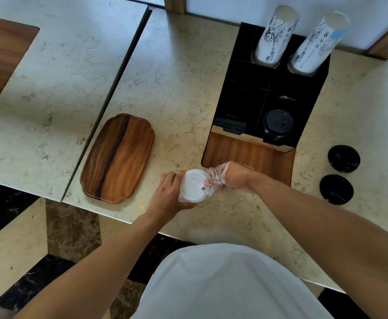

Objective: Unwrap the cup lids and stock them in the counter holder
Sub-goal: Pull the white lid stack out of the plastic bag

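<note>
A stack of white cup lids (193, 186) is held just above the marble counter's near edge, with my left hand (167, 194) wrapped around its left side. My right hand (232, 178) grips the clear plastic wrap (216, 177) bunched at the stack's right end, the film draped over my fingers. The black counter holder (239, 88) stands behind my hands. Its front right compartment holds a stack of black lids (278, 124); its front left compartment looks dark and I cannot tell what is in it.
Two tall sleeves of printed paper cups (274, 34) (315, 43) stand in the holder's back slots. Two black lid stacks (343, 158) (336, 189) lie on the counter to the right. A wooden tray (118, 158) lies at left. The counter's front edge runs under my forearms.
</note>
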Tool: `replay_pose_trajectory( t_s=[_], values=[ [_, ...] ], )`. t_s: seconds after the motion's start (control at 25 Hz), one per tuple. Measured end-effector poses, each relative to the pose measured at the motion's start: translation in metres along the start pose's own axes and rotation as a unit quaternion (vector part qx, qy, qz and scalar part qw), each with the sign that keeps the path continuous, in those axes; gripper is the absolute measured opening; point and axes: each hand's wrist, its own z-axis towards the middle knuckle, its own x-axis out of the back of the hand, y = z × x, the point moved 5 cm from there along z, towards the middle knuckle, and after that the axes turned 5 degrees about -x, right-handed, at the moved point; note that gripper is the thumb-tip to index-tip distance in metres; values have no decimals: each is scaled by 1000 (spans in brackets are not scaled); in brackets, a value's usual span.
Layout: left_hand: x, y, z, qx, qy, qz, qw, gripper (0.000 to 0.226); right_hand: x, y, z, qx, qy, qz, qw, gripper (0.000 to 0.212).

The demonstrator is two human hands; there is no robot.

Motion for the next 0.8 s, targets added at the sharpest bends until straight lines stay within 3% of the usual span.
replay_pose_trajectory(
  t_s=[0.28,0.4,0.6,0.68,0.8],
  values=[
    [-7,5,4,5,7,-4,1000,105,-4,-2,2,-16,-14,-27,999,80],
    [-9,2,0,9,5,1,1000,104,-5,-2,0,-22,-14,-36,999,67],
    [-9,-6,-10,36,-9,59,998,93,-1,3,-3,-41,7,-13,999,4],
    [-9,-10,-13,48,-10,79,996,87,5,8,-2,-60,21,-3,998,19],
    [-8,-9,-15,39,-13,113,993,81,11,10,-3,-64,9,22,998,25]
  ],
)
